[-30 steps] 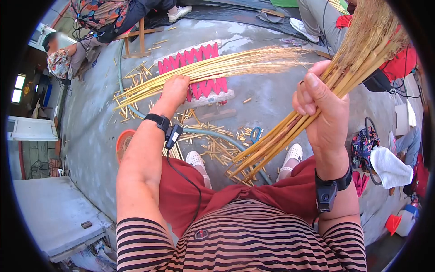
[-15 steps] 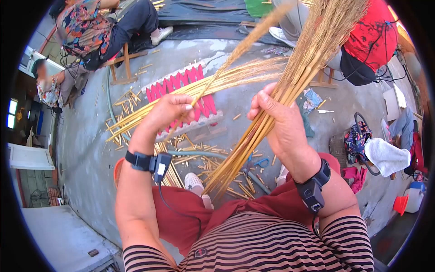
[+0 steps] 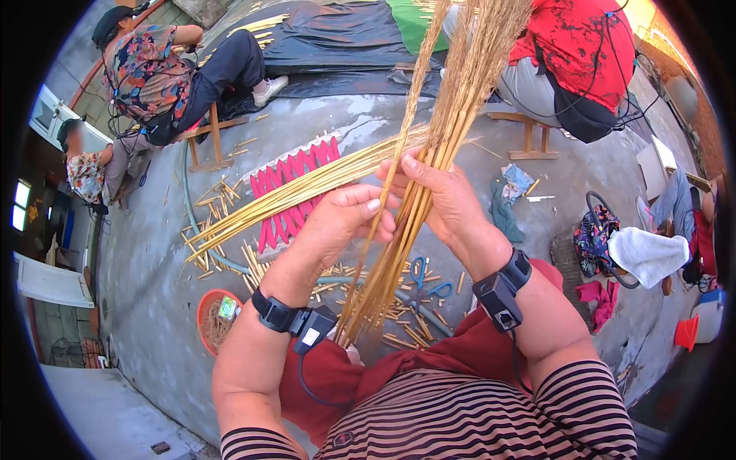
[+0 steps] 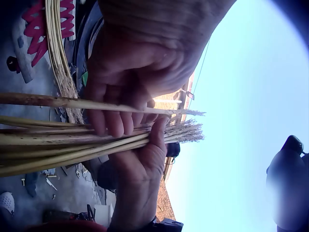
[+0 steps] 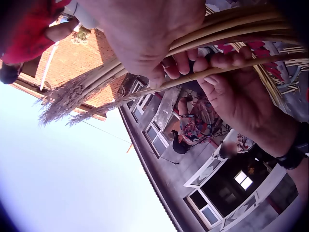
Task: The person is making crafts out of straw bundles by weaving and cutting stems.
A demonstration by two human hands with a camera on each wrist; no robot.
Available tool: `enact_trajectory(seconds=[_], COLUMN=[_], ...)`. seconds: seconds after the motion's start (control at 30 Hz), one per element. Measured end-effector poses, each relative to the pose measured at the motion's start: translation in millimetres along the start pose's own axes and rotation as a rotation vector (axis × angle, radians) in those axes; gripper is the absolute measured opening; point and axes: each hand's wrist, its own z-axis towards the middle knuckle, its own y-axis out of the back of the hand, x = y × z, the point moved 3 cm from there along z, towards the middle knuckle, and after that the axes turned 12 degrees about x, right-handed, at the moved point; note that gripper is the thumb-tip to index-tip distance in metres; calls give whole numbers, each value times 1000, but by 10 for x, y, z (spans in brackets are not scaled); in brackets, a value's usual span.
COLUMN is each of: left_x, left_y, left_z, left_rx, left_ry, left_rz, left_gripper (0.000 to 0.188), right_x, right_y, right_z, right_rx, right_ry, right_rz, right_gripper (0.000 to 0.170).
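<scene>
In the head view, my right hand (image 3: 448, 201) grips a bundle of dried reed stalks (image 3: 452, 115), plumes up and cut ends slanting down over my lap. A single plumed stalk (image 3: 405, 134) is pinched in my left hand (image 3: 346, 222), lying alongside the bundle's left side. Both hands are close together, and in the right wrist view the right fingertips (image 5: 157, 81) are right at the single stalk (image 5: 215, 71). Beyond the left hand, a loose row of stalks (image 3: 295, 190) lies across a pink zigzag rack (image 3: 270, 234) on the floor.
Cut stalk pieces litter the concrete floor, with blue-handled scissors (image 3: 438, 289) among them. An orange bowl (image 3: 202, 310) stands left of my legs, and a hose (image 3: 189, 195) curves past the rack. People sit on low wooden stools (image 3: 529, 134) ahead, left and right.
My left hand went from the row on the rack, lifted out one stalk and brought it over to the bundle. My right hand moved left with the bundle, turning it more upright.
</scene>
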Motion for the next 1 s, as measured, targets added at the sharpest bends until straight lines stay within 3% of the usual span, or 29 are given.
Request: enact_trajectory(seconds=[0.17,0.53,0.77,1.0], left_x=[74,121,339,318], left_y=[-104,-295,-109,-182], left_z=[20,9,-27,-81], left_rx=[-84,-214,-131,-71], left_ry=[-49,-106,-6,55], left_rz=[-31,-25,99,149], left_gripper=[16,10,12,9], right_x=[0,-27,68,131], right_y=[25,113,154,153], right_z=[-24,-45,-21,-47], right_rx=[173,185,91,79], right_ry=[-161,-212,-95,-92], right_rz=[-26,13,25,34], right_gripper=[25,23,22,23])
